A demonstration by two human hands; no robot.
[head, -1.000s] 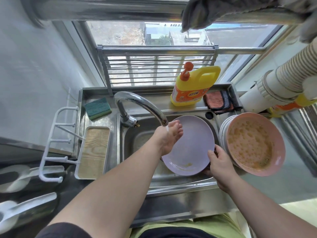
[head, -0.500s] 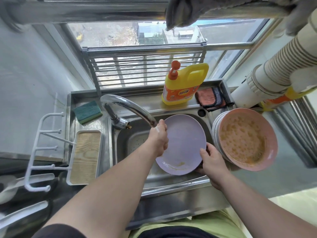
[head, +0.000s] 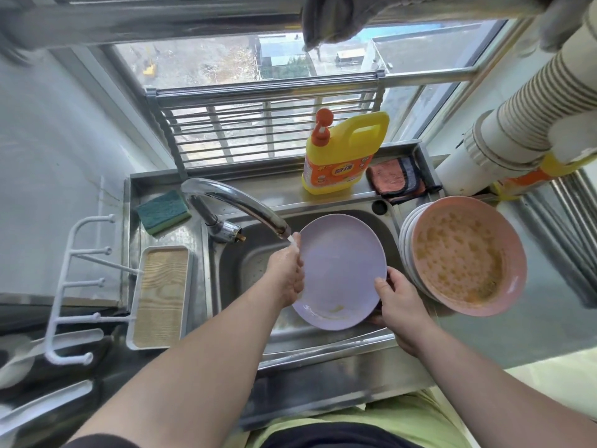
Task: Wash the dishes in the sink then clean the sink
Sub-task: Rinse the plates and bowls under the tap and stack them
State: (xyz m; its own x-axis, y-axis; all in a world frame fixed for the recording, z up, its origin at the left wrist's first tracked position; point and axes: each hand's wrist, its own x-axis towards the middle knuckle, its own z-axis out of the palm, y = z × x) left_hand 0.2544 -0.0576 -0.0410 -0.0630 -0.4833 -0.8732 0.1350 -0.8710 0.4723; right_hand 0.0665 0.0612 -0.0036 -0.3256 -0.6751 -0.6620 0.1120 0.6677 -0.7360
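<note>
Lilac plate (head: 342,270) tilted over sink (head: 245,253); right hand (head: 399,299) gripped its four-o'clock rim; left hand (head: 287,273), fingers curled, on its nine-o'clock edge under tap (head: 239,205); soiled plates (head: 465,253) stacked at three o'clock.

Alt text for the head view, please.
Both hands hold a lilac plate over the sink under the running tap. A stack topped by a dirty pink plate waits right; dish soap stands behind.
</note>
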